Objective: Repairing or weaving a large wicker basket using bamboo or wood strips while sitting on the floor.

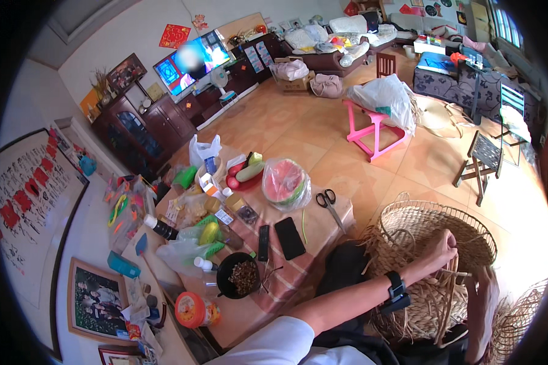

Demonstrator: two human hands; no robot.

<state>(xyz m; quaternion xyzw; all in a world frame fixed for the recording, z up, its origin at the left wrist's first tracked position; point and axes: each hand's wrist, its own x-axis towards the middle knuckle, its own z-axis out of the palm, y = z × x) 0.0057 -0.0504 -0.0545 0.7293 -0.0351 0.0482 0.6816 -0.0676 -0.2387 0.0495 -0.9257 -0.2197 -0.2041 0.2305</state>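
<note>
A large woven straw basket (402,225) stands in front of me at the lower right, with loose strands hanging from its weave. My left hand (439,248), with a black watch on the wrist, is closed over the basket's opening, and a straw strand (446,291) hangs below it. Beside the basket's right side is my right hand (478,286), its fingers closed at the strand's other end. The right fingertips are partly hard to make out.
A cloth-covered table (310,264) on my left holds scissors (330,210), a black phone (289,238), a bagged cut watermelon (286,184) and a black bowl (238,275). Another straw piece (523,316) lies at the right. Beyond stand a pink stool (374,137) and a folding stool (480,159).
</note>
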